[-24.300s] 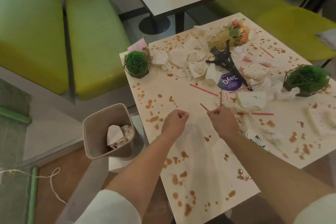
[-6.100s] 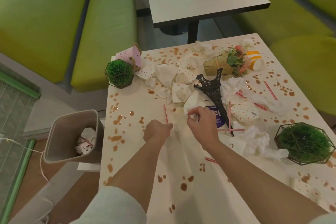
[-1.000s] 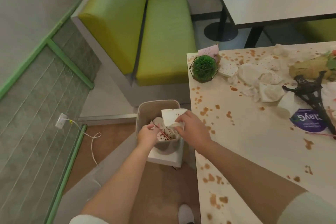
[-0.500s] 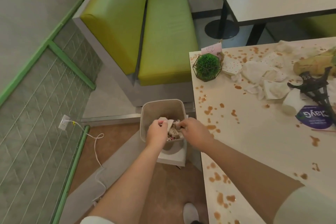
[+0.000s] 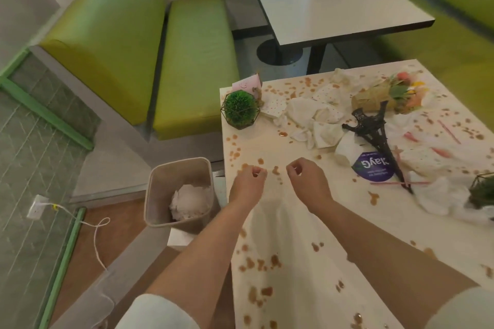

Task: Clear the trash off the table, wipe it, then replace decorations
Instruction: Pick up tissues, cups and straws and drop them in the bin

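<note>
Both my hands hang over the near left part of the stained table (image 5: 291, 238), side by side with a small gap between them. My left hand (image 5: 247, 185) has its fingers curled in with the thumb meeting the fingertips, and nothing is in it; my right hand (image 5: 307, 181) is curled the same way, also holding nothing. Down on the floor just left of the table edge stands the beige trash bin (image 5: 160, 189), with crumpled white napkins (image 5: 189, 201) lying inside it. The tabletop is spattered all over with brown sauce spots (image 5: 263, 262). Farther out from my hands lies a heap of crumpled tissues and dotted napkins (image 5: 311, 117), and beside that a black Eiffel tower model (image 5: 374, 136) lies tipped on its side, its tip pointing toward me and resting across a round purple sticker (image 5: 373, 167). Thin red straws (image 5: 395, 183) lie near the tower's tip and farther right. At the table's far left corner a green ball plant in a wire frame (image 5: 239, 109) stands upright, with a pink paper cup (image 5: 247, 84) lying just behind it. A wrapped bouquet (image 5: 385, 93) lies near the far edge, and another wire-framed plant (image 5: 482, 192) sits at the right border, partly cut off, with more white tissue (image 5: 443, 197) against it.
</note>
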